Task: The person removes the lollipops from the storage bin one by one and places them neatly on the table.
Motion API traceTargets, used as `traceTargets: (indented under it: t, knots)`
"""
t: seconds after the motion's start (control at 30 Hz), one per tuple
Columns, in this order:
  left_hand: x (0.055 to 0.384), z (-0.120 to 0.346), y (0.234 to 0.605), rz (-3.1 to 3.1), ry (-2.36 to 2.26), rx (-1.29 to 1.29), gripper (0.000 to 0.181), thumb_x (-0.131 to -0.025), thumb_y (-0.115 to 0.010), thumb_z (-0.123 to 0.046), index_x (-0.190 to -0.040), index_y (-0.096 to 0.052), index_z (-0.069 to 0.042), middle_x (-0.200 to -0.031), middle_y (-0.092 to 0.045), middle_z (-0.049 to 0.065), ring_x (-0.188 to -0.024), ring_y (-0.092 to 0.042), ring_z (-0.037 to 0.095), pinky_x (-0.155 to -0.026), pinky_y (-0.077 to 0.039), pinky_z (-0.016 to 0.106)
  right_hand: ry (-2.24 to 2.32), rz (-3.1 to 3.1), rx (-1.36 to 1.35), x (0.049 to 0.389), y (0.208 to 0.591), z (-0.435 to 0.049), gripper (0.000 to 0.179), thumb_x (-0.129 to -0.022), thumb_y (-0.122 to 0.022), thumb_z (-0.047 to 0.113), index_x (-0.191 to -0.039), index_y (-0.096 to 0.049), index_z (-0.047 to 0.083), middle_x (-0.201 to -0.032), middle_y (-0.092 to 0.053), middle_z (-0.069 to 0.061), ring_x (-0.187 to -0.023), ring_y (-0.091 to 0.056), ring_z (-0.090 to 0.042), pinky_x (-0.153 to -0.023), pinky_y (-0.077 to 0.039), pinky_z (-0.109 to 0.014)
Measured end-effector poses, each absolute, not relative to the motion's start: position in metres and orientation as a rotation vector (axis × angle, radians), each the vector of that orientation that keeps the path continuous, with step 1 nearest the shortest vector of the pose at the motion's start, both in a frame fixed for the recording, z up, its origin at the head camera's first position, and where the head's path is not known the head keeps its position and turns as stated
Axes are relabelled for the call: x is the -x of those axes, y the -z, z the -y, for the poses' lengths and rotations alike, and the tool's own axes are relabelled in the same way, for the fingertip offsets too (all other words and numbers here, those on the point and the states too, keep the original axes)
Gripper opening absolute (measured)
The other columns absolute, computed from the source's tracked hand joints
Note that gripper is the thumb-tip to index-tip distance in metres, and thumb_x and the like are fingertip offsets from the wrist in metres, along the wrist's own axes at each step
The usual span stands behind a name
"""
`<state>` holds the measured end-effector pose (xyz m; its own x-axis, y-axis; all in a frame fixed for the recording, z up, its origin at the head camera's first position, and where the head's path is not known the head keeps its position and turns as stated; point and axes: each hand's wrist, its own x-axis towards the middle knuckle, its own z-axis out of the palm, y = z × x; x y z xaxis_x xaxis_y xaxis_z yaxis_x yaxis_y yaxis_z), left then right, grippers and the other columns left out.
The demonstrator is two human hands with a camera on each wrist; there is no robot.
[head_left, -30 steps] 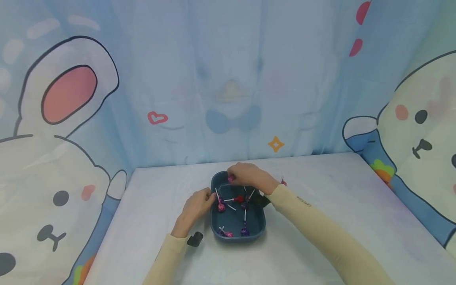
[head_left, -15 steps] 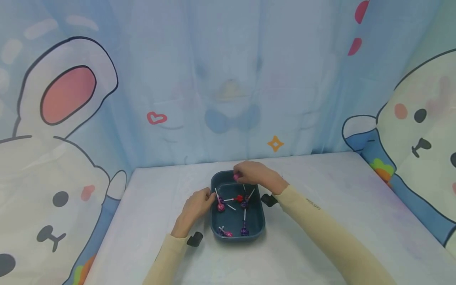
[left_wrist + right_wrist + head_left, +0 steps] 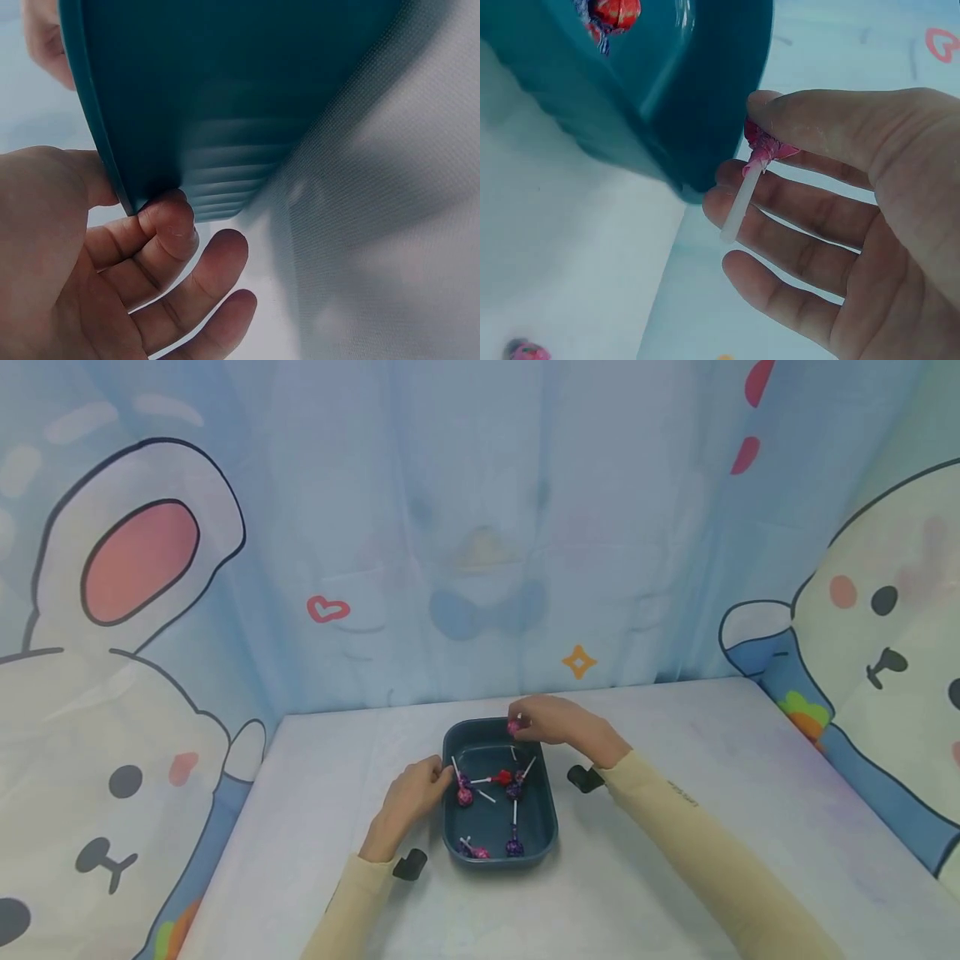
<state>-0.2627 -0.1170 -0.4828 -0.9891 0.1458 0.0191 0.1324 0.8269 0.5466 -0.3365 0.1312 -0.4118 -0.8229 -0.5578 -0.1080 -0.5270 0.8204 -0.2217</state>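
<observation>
A dark teal basin [image 3: 540, 827] stands on the white table, with several lollipops in it, among them a red one [image 3: 504, 777], a pink one [image 3: 465, 797] and a purple one [image 3: 514, 848]. My left hand [image 3: 411, 792] pinches the basin's left rim between thumb and index finger, its other fingers loosely bent below. Over the far right corner, my right hand [image 3: 558, 722] pinches a pink lollipop [image 3: 763, 150] by its wrapped head. In the right wrist view its white stick points down past the fingers, and the basin's rim lies right beside the fingertips.
Another pink lollipop [image 3: 529, 350] lies on the table outside the basin in the right wrist view; the right arm hides it in the head view. A blue cartoon curtain [image 3: 480, 527] hangs behind the table's far edge.
My right hand has moved right, from over the basin's far side to its far right corner, keeping the pink lollipop pinched. The left hand has stayed on the rim.
</observation>
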Motion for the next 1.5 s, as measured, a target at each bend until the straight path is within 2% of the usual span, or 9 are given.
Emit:
traceTargets:
  t: [0.23,0.5,0.97,1.5]
  knots:
    - [0.261,0.117,0.481,-2.981,-0.885,-0.237,0.028,-0.093,-0.048,-0.036,-0.076,-0.05,-0.014,-0.06,-0.047,-0.001,-0.053,-0.043,0.012,-0.047,-0.032,0.027,0.37,-2.807,0.851,0.333,0.412,-0.145,0.02,-0.086,-0.064,0.023,-0.103,-0.063,0.014,-0.096,-0.065,0.001,-0.087,-0.059,-0.014,-0.079,-0.049,-0.036]
    - [0.26,0.118,0.481,-2.96,-0.893,-0.225,0.027,-0.093,-0.048,-0.036,-0.076,-0.05,-0.014,-0.061,-0.047,-0.001,-0.054,-0.043,0.013,-0.048,-0.033,0.027,0.468,-2.81,0.787,0.33,0.415,-0.164,0.019,-0.086,-0.064,0.025,-0.103,-0.061,0.019,-0.096,-0.064,0.003,-0.086,-0.058,-0.013,-0.075,-0.049,-0.036]
    - [0.259,0.118,0.483,-2.972,-0.896,-0.22,0.028,-0.093,-0.047,-0.036,-0.075,-0.049,-0.014,-0.06,-0.046,-0.002,-0.053,-0.042,0.012,-0.047,-0.032,0.027,0.459,-2.812,0.689,0.335,0.415,-0.195,0.02,-0.085,-0.065,0.024,-0.103,-0.062,0.015,-0.097,-0.065,-0.004,-0.086,-0.06,-0.016,-0.077,-0.05,-0.037]
    - [0.261,0.116,0.48,-2.989,-0.873,-0.218,0.03,-0.093,-0.047,-0.037,-0.075,-0.049,-0.014,-0.059,-0.046,-0.002,-0.053,-0.042,0.012,-0.047,-0.031,0.027,0.47,-2.824,0.567,0.338,0.42,-0.234,0.021,-0.085,-0.065,0.023,-0.104,-0.062,0.012,-0.097,-0.065,-0.006,-0.085,-0.059,-0.016,-0.079,-0.049,-0.039]
